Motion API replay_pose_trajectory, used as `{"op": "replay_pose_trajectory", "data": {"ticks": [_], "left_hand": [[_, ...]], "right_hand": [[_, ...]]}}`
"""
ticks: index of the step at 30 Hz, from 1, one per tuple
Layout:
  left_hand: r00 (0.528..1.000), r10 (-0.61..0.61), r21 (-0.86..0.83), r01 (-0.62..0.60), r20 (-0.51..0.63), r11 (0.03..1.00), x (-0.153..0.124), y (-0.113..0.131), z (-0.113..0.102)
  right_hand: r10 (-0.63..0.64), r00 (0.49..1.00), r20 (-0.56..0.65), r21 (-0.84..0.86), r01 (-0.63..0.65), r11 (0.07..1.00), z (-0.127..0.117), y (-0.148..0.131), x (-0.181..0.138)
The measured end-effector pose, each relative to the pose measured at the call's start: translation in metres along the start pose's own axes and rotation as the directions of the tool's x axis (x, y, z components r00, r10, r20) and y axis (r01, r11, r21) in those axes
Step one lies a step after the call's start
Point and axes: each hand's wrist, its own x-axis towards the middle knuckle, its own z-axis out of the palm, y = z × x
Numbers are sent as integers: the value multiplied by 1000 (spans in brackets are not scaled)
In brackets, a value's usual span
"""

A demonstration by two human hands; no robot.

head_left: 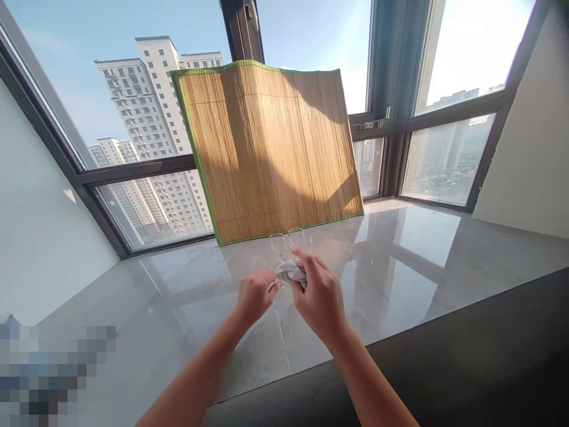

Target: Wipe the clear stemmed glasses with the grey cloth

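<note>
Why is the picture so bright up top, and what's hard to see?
Head view: light through the right-hand window nearly whites out the sky; head view: shadows cross the bamboo mat; head view: window reflections shine on the glossy ledge; head view: the clear glasses beyond the pale cloth look faint; head view: blocky squares hide the bottom-left corner.

Behind the green-edged slatted mat (275,184), sunlit in patches, dark-framed windows (316,41) show pale tower blocks (160,89) to its left under blue sky (66,77), while a glossy grey ledge (377,296) spreads before it, with one pale wall (40,207) well to its left and a second pale wall (528,154) well to its right.
</note>
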Motion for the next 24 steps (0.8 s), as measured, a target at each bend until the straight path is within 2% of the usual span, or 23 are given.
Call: {"op": "replay_pose_trajectory", "data": {"ticks": [2,7,9,12,14,16,18,20,21,23,24], "left_hand": [[1000,-1,-8,1,-13,1000,0,-1,4],[992,-116,-74,113,-43,991,0,-10,10],[997,-77,-69,75,-30,995,1,-12,9],[999,30,-130,-24,44,991,0,-9,6],[995,58,-225,-38,79,974,0,-6,7],[995,45,-329,-12,93,944,-1,-5,9],[995,-22,-438,62,96,897,0,-5,13],[982,-144,-579,186,118,793,1,-5,17],[968,-202,-661,250,150,708,2,-5,18],[933,-260,-812,347,249,469,4,-4,19],[918,-256,-869,375,302,322,4,-3,18]], "right_hand": [[53,999,13,-48,-52,997,-5,8,3],[186,979,77,-172,-171,970,-14,25,5],[203,968,147,-158,-180,971,-13,25,2],[185,953,241,-51,-177,983,-6,19,-3],[200,942,270,76,-228,971,-3,15,-5],[248,918,311,277,-337,900,-4,12,-4],[296,899,323,477,-424,770,-7,13,0],[370,904,215,561,-424,711,-11,16,4],[409,905,117,541,-403,738,-12,19,6],[435,898,-70,400,-374,837,-14,25,7],[418,901,-116,309,-367,877,-13,28,7]]}}
